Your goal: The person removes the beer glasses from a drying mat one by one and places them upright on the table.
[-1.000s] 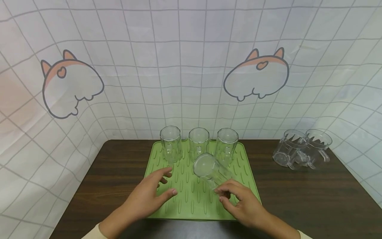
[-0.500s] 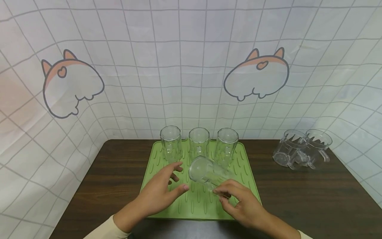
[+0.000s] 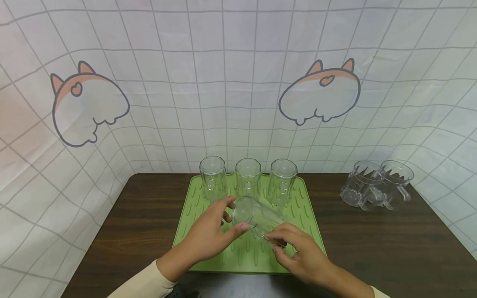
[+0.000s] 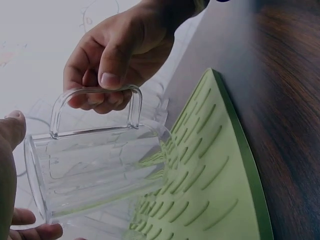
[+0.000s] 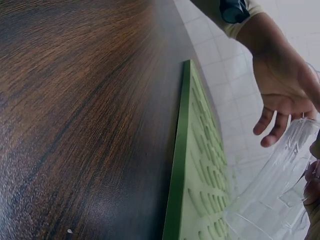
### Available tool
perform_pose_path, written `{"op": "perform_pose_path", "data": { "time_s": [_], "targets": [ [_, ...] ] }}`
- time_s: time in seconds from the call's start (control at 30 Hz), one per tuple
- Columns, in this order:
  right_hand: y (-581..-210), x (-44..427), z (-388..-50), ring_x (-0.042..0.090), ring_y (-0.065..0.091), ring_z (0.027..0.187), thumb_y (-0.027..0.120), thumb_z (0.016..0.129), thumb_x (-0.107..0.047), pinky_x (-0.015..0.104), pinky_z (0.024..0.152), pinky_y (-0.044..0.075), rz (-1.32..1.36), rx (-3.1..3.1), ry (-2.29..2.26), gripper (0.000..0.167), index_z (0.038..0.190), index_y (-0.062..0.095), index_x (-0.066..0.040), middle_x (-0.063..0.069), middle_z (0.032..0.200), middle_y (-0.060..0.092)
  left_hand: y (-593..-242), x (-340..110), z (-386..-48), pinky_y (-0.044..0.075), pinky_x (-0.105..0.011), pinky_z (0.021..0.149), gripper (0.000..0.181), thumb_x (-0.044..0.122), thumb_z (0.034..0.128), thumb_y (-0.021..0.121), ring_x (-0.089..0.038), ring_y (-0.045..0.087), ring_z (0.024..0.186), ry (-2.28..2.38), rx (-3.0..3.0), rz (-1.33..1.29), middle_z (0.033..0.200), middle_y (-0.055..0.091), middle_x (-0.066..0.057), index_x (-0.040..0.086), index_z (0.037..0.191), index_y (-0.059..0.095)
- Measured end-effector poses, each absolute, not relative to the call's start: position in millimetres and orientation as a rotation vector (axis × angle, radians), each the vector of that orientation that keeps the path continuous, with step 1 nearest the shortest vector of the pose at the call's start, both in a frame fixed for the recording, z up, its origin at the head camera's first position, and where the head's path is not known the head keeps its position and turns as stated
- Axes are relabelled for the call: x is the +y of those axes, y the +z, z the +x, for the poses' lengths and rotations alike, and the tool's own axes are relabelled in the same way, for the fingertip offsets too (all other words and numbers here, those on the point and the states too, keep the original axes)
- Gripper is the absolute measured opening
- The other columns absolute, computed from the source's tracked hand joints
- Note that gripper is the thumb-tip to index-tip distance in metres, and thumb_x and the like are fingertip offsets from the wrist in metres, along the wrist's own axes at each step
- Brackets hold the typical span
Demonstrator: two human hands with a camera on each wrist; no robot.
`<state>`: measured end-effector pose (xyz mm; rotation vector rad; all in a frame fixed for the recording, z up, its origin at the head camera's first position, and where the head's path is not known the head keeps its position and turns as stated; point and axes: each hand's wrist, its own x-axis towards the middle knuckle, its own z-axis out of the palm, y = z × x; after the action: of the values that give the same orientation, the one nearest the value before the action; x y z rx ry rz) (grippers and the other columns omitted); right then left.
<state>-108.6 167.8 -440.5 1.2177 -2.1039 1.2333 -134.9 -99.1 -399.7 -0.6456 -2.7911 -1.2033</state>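
Two hands over the green mat [image 3: 242, 258]. Right hand [image 3: 299, 253] pinches the clear mug [image 3: 259, 217] by its handle [image 4: 95, 90]; left hand [image 3: 211, 235] spread wide at its far-left end, contact unclear. Mug tipped above mat, long axis slanting far-left to near-right, handle toward right hand. Can't tell mouth from base.

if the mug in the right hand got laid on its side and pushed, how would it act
The mug is probably stiff: its clear walls show no sag. They look smooth and shiny, so it may be slippery. It would likely roll only until its protruding handle caught.
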Motion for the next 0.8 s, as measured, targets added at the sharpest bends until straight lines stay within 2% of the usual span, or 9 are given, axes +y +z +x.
{"op": "perform_pose_path", "data": {
  "time_s": [0.23,0.5,0.6,0.7,0.8],
  "targets": [
    [-440.8,166.4,-107.1,0.013,0.063,0.085,0.069,0.076,0.02,0.019,0.074,0.054,1.246,-2.101,1.253,0.05,0.118,0.069,-0.007,0.004,0.107,0.066,-400.4,-93.3,-138.4,0.05,-0.036,0.07,0.086,0.071,0.0905,0.062,-0.015,0.06,0.096,-1.165,-2.824,-0.618,0.126,0.062,0.001,0.014,0.153,0.045],
    [-442.4,166.1,-106.4,0.016,0.065,0.089,0.069,0.076,0.019,0.021,0.078,0.054,1.276,-2.082,1.222,0.05,0.12,0.069,-0.006,0.005,0.108,0.066,-400.4,-92.3,-140.0,0.051,-0.039,0.078,0.079,0.063,0.089,0.07,-0.018,0.06,0.098,-1.178,-2.826,-0.615,0.118,0.065,-0.001,0.009,0.144,0.054],
    [-442.6,165.7,-108.2,0.017,0.063,0.093,0.067,0.087,0.009,0.021,0.082,0.051,1.289,-2.03,1.168,0.037,0.121,0.07,-0.006,0.004,0.107,0.066,-400.3,-93.3,-140.6,0.052,-0.039,0.079,0.072,0.059,0.0872,0.074,-0.017,0.06,0.095,-1.218,-2.804,-0.61,0.115,0.066,0.0,0.01,0.138,0.058],
    [-442.4,165.3,-110.8,0.018,0.06,0.096,0.063,0.1,-0.009,0.023,0.087,0.047,1.25,-1.982,1.109,0.021,0.119,0.071,-0.006,0.002,0.106,0.066,-401.7,-95.1,-141.0,0.053,-0.039,0.079,0.069,0.055,0.0863,0.077,-0.017,0.061,0.094,-1.25,-2.771,-0.611,0.115,0.066,0.0,0.01,0.135,0.059],
    [-443.2,166.7,-112.6,0.021,0.059,0.098,0.062,0.103,-0.024,0.025,0.092,0.044,1.17,-1.972,1.073,0.023,0.117,0.07,-0.006,0.002,0.107,0.066,-403.5,-96.7,-140.9,0.054,-0.038,0.079,0.067,0.052,0.0858,0.078,-0.017,0.062,0.093,-1.274,-2.739,-0.613,0.113,0.065,0.002,0.01,0.135,0.06]
  ]
}}
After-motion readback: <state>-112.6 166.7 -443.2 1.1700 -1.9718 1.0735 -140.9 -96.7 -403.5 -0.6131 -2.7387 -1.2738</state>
